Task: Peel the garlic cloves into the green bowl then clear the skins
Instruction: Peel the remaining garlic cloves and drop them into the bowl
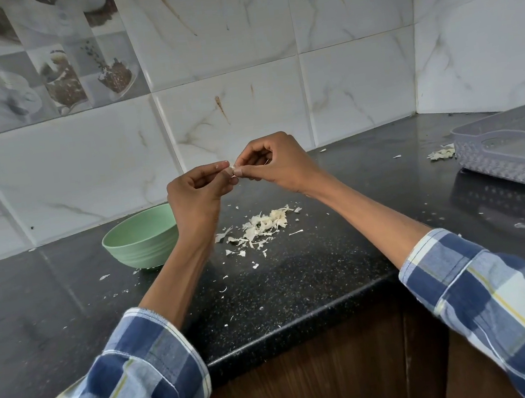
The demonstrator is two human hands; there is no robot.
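Observation:
Both hands are raised above the black counter [297,271] and meet at a small pale garlic clove [235,170]. My left hand [199,195] pinches the clove from the left and my right hand [271,164] pinches it from the right, so the clove is mostly hidden by the fingertips. The green bowl [138,240] stands on the counter just left of my left wrist; its inside is not visible. A pile of pale garlic skins [263,225] lies on the counter below the hands, with small flakes scattered around it.
A grey perforated plastic basket [515,149] sits at the right on the counter, with a few more skins [442,152] beside its left end. Tiled walls close the back and right. The counter's front edge runs just below the forearms.

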